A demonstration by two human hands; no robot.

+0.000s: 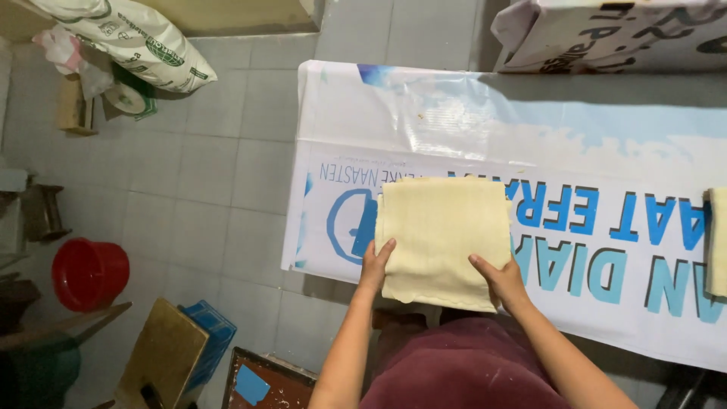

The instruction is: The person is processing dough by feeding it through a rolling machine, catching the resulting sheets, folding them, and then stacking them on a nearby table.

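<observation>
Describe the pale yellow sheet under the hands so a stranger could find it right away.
Start at the table covered by a white and blue printed banner. At its near edge lies a square stack of pale yellow sheets, with the left hand on its lower left corner and the right hand on its lower right. Unlike the similar stack cut off at the right edge, hands touch this one.

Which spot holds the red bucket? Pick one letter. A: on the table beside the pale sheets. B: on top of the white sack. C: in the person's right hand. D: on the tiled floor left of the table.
D: the red bucket stands on the tiled floor, well left of the table, while both hands rest on the pale yellow stack.
</observation>
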